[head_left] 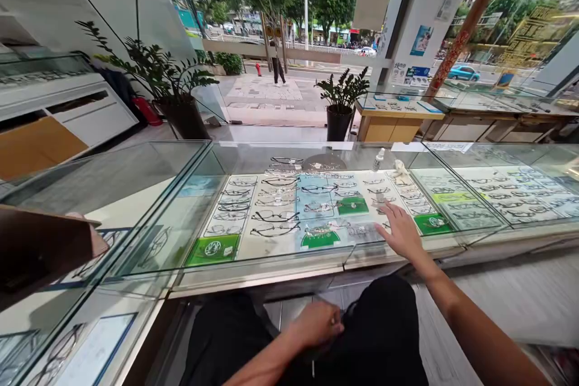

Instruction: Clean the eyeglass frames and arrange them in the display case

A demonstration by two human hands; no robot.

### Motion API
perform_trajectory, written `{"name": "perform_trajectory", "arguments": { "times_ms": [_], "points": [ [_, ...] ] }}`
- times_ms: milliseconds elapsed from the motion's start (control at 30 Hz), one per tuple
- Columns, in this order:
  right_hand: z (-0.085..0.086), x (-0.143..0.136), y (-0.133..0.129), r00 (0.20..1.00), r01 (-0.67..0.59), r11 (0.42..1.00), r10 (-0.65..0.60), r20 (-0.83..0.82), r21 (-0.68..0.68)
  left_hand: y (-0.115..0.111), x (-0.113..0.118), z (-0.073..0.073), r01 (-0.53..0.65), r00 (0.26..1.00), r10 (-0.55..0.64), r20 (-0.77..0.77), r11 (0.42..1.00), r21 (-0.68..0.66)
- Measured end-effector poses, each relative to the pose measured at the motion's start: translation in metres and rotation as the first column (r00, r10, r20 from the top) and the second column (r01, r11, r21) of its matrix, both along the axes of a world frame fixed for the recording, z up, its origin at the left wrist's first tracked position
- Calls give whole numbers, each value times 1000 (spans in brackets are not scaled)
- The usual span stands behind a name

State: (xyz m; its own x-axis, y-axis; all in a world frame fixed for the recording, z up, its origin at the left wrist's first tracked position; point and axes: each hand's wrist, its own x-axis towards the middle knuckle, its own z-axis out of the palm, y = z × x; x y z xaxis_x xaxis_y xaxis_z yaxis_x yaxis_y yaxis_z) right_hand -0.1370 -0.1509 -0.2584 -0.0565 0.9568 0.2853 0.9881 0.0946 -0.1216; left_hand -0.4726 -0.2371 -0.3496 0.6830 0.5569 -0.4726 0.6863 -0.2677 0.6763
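My right hand [400,230] reaches over the glass display counter [289,274] with its fingers spread and nothing held. It appears to rest on the glass top, near the front edge. Below the glass lie rows of eyeglasses [275,229] on white, blue and green display sheets. My left hand [319,322] is curled closed in front of my lap, between my knees. Whatever it may hold is hidden by the fingers. A small white spray bottle [379,160] and a crumpled pale cloth [400,172] are toward the back of the counter, beyond my right hand.
At the left edge a dark brown box-like object [45,247] juts over another glass case. Potted plants [181,111] stand behind the counter, beside a red fire extinguisher [147,110]. A wooden display stand [393,117] is at the back right. Outside, a person [277,63] stands on the pavement.
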Motion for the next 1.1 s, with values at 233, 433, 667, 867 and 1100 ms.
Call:
{"name": "perform_trajectory", "arguments": {
  "times_ms": [233, 433, 667, 867, 1100],
  "points": [
    [4, 3, 1, 999, 15, 1000, -15, -36, -23, 47, -6, 153, -116, 981, 34, 193, 894, 432],
    [8, 0, -1, 998, 20, 999, -23, -65, -35, 119, 0, 188, -172, 981, 188, 48, 726, 666],
    [7, -3, -1, 996, 27, 999, -31, -83, -41, 148, 12, 181, -137, 983, 184, 0, 734, 665],
    [8, -3, -2, 995, 28, 999, -33, -97, -46, 157, 13, 180, -171, 982, 182, 43, 781, 601],
    [8, -5, -4, 994, 19, 999, -22, -102, -34, 172, -7, 200, -294, 933, 166, 319, 862, 413]
  ]
}}
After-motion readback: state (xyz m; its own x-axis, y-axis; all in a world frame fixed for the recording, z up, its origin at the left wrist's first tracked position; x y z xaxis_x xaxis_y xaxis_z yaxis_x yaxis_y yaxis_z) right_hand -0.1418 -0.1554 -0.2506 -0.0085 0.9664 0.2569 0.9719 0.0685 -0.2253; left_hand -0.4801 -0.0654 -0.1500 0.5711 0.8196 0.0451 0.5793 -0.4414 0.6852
